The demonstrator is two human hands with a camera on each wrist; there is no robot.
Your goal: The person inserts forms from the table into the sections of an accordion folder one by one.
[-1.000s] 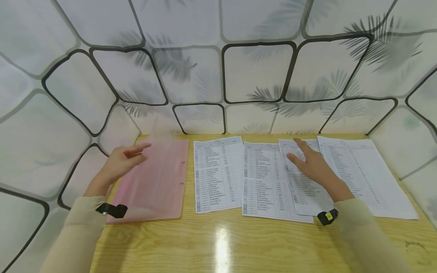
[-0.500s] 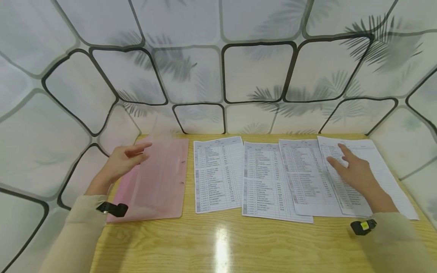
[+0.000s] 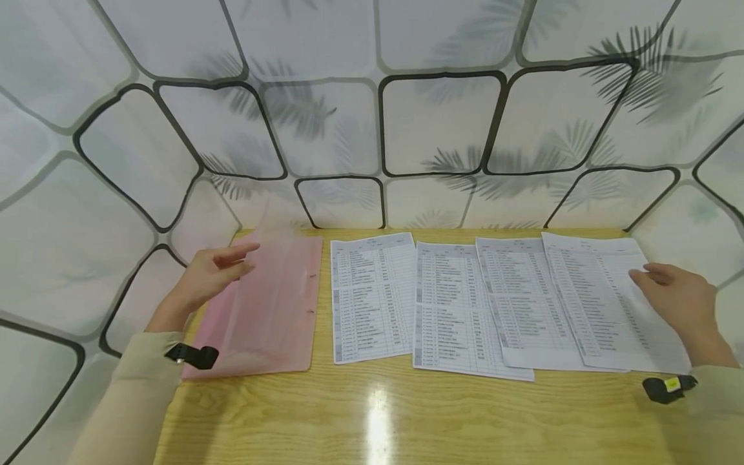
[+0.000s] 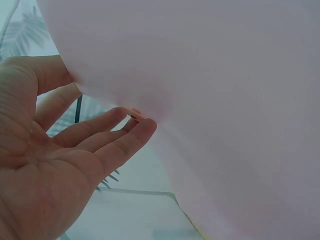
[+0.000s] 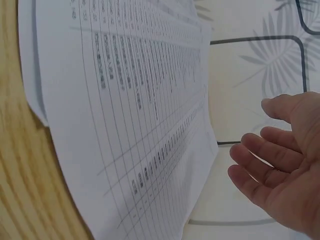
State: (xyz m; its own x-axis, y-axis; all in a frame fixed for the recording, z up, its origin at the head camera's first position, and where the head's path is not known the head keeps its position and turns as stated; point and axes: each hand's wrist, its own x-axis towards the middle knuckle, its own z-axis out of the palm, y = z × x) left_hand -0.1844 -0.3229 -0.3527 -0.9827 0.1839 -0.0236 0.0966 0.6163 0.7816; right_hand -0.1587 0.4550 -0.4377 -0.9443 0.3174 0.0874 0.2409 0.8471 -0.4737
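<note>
In the head view, my left hand is at the left edge of a pink folder, whose translucent cover stands raised. In the left wrist view, its fairly straight fingers meet the cover's edge; the cover hides some fingertips. My right hand hovers at the right side of the rightmost printed sheet, fingers loosely spread with nothing between them in the right wrist view. More printed sheets lie left of it: one partly under it, another overlapped, and one beside the folder.
The sheets and folder lie on a wooden table with a bright light reflection near its front. A patterned wall rises behind the table and along both sides.
My right hand has moved rightward across the sheets, from the third one to the rightmost sheet's right side. The left hand and folder stay where they were.
</note>
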